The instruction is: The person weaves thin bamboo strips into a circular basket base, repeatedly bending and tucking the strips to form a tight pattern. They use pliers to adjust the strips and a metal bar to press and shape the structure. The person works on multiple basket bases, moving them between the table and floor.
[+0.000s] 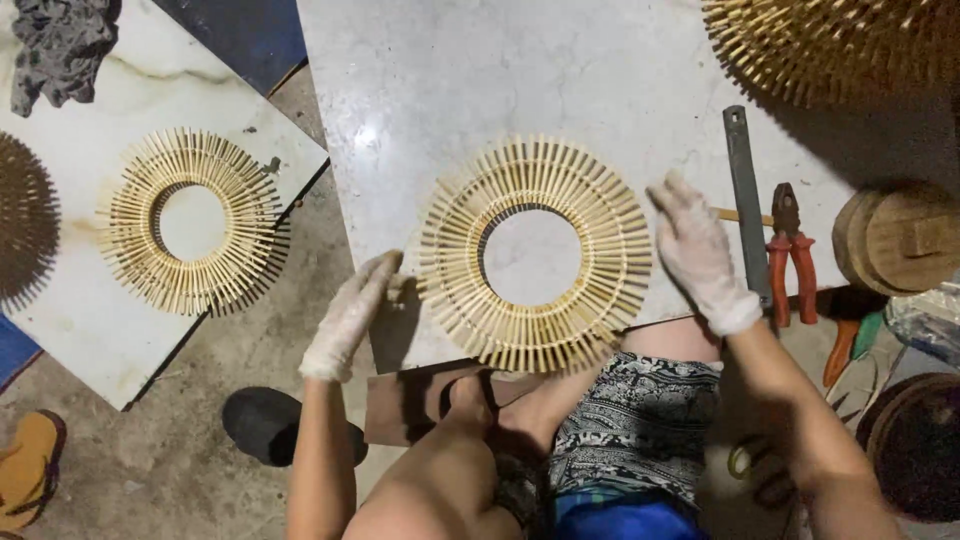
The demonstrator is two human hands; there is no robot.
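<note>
Bamboo ring lies flat between the 2 gloved hands: left hand fingers together touching its left rim, right hand open-fingered just off its right rim.

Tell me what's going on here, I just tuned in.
A person in pale gloves sits at a marble slab with a ring of bamboo sticks lying flat on it. The left hand touches the ring's left edge; the right hand is open at its right edge. A second ring lies on another slab to the left. Red pliers and a metal file lie to the right.
</note>
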